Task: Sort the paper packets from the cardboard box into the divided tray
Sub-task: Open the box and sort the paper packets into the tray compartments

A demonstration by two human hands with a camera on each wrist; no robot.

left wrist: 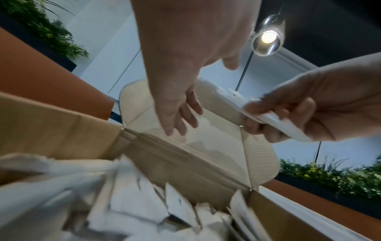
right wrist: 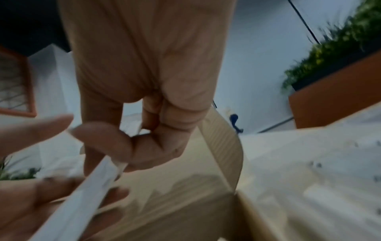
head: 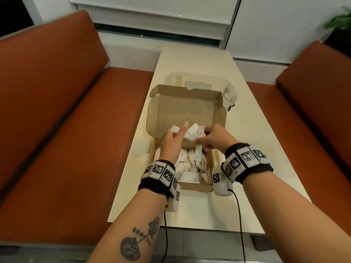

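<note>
Divided tray (head: 218, 80) half hidden behind cardboard box (head: 182, 109)

A long cream-coloured table (head: 245, 118) with a smooth top stands between two rust-orange upholstered benches, one on the left (head: 62, 114) and one on the right (head: 315, 103). Beyond the table's far end a white roller blind (head: 152, 18) hangs over a dark window. A green leafy plant (head: 340, 19) shows in the upper right corner, and more foliage in a dark planter (left wrist: 334, 177) shows in the left wrist view. A clear glass pendant lamp (left wrist: 268, 39) with a lit bulb hangs from a dark ceiling.
</note>
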